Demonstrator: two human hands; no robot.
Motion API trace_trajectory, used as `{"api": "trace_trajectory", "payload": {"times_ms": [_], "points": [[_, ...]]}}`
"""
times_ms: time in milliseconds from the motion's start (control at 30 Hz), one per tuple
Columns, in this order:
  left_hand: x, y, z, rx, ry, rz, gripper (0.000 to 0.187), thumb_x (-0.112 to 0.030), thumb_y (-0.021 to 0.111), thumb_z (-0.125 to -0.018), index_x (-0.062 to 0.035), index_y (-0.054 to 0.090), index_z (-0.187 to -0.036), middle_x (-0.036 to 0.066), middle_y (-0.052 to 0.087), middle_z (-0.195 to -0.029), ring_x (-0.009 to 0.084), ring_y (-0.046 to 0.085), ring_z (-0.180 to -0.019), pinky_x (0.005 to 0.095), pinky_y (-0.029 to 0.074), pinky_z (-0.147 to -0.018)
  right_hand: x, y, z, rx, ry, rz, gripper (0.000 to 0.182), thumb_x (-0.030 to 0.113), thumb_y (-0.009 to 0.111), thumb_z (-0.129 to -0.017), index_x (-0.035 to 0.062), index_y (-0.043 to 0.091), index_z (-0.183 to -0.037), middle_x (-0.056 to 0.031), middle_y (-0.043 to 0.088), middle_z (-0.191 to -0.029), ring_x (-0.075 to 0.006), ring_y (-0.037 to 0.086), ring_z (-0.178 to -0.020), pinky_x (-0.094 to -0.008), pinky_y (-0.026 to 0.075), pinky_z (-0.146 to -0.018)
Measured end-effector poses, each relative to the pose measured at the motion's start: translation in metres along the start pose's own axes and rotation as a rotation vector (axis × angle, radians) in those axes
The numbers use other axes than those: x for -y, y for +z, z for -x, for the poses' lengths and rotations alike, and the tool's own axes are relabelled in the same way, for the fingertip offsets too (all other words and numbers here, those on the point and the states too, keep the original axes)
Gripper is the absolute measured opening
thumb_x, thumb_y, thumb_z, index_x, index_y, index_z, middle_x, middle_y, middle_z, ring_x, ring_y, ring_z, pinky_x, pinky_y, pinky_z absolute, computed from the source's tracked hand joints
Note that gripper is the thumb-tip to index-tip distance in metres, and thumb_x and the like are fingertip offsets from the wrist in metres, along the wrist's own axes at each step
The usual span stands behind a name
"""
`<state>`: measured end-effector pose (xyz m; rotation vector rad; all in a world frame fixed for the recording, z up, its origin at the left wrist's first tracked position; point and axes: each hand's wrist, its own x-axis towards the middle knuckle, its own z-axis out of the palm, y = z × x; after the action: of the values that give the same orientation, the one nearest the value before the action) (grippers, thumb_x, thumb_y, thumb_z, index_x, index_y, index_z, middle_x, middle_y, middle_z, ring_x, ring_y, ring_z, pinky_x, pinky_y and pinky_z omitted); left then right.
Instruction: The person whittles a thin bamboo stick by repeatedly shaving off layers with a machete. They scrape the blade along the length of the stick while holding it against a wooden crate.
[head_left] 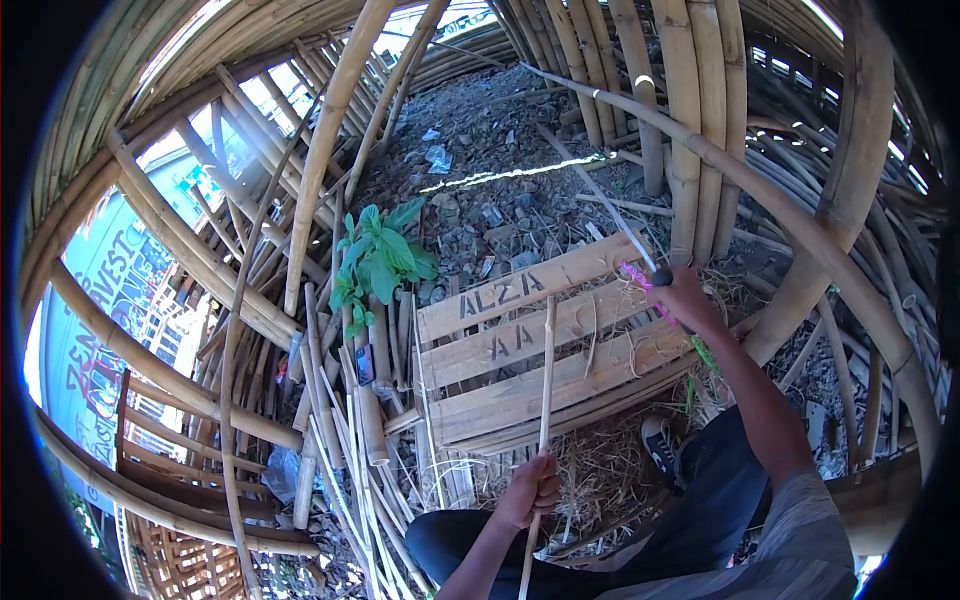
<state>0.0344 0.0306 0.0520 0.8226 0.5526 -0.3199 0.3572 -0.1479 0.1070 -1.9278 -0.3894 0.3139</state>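
Observation:
My left hand (530, 490) is wrapped round a thin bamboo stick (548, 390), which stands nearly upright in the view, its upper end over the slats of a wooden crate (500, 400). The crate has dark stencilled letters. My right hand (684, 300) is closed round the dark handle of a long knife (628, 226) above the crate's right corner. Its narrow blade points up and to the left, away from the stick. A pink and green wrapping (702, 352) shows around that hand. Pale shavings (600, 480) lie below the crate, near my shoe (660, 445).
Bamboo poles (690, 130) rise at the right, and a long one (770, 190) slants across. Split bamboo strips (360, 500) lie at the left beside a green leafy plant (380, 255). Rubble ground (480, 210) stretches behind the crate. A bamboo frame (180, 390) runs along the left.

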Motion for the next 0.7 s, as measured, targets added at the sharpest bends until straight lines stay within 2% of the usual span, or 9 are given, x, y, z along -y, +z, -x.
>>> {"api": "trace_trajectory", "payload": {"times_ms": [67, 133, 233, 400, 500, 700], "points": [[-0.002, 0.002, 0.0, 0.044, -0.023, 0.045, 0.042, -0.051, 0.033, -0.096, -0.0192, 0.032, -0.067, -0.008, 0.02, -0.052, 0.0041, 0.016, -0.04, 0.0215, 0.011, -0.035, -0.004, 0.018, 0.018, 0.01, -0.33, 0.387, 0.014, 0.013, 0.064, -0.068, 0.0001, 0.061, -0.07, -0.0112, 0.057, -0.054, -0.0232, 0.058, -0.049, -0.0374, 0.045, -0.05], [-0.004, -0.002, 0.0, 0.053, -0.008, 0.056, 0.042, -0.051, 0.033, -0.096, -0.019, 0.032, -0.068, -0.008, 0.019, -0.052, 0.004, 0.016, -0.04, 0.0214, 0.011, -0.035, -0.006, 0.03, 0.036, 0.129, -0.464, 0.551, 0.017, 0.017, 0.065, -0.065, 0.0024, 0.064, -0.075, -0.0153, 0.06, -0.06, -0.0296, 0.061, -0.056, -0.0413, 0.048, -0.057], [-0.005, -0.005, 0.002, 0.056, 0.005, 0.074, 0.041, -0.049, 0.032, -0.096, -0.0188, 0.031, -0.068, -0.008, 0.019, -0.051, 0.0039, 0.015, -0.04, 0.0213, 0.011, -0.035, 0.007, 0.048, 0.071, 0.277, -0.573, 0.705, 0.021, 0.021, 0.065, -0.064, 0.0044, 0.064, -0.077, -0.0168, 0.061, -0.063, -0.0338, 0.062, -0.06, -0.0432, 0.05, -0.06], [-0.004, -0.002, 0.005, 0.066, -0.054, 0.072, 0.042, -0.049, 0.032, -0.096, -0.0191, 0.031, -0.067, -0.009, 0.019, -0.051, 0.0032, 0.014, -0.039, 0.0209, 0.01, -0.034, 0.001, 0.083, 0.083, 0.359, -0.532, 0.706, 0.023, 0.024, 0.065, -0.064, 0.0058, 0.064, -0.077, -0.0159, 0.063, -0.064, -0.0328, 0.064, -0.064, -0.043, 0.052, -0.063], [-0.009, -0.004, 0.009, 0.075, -0.074, 0.09, 0.041, -0.048, 0.032, -0.097, -0.0192, 0.031, -0.067, -0.009, 0.02, -0.051, 0.0029, 0.014, -0.038, 0.0205, 0.009, -0.034, 0.001, 0.086, 0.077, 0.356, -0.56, 0.756, 0.023, 0.024, 0.065, -0.063, 0.006, 0.064, -0.079, -0.0155, 0.063, -0.065, -0.0325, 0.064, -0.064, -0.0428, 0.052, -0.063], [-0.012, 0.004, 0.008, 0.017, -0.059, 0.026, 0.041, -0.048, 0.032, -0.097, -0.0195, 0.031, -0.067, -0.009, 0.018, -0.051, 0.0026, 0.013, -0.039, 0.0201, 0.009, -0.033, 0.003, 0.083, 0.056, 0.338, -0.438, 0.822, 0.022, 0.021, 0.065, -0.062, 0.0063, 0.064, -0.078, -0.0151, 0.064, -0.073, -0.0315, 0.065, -0.073, -0.0428, 0.051, -0.067]]}}
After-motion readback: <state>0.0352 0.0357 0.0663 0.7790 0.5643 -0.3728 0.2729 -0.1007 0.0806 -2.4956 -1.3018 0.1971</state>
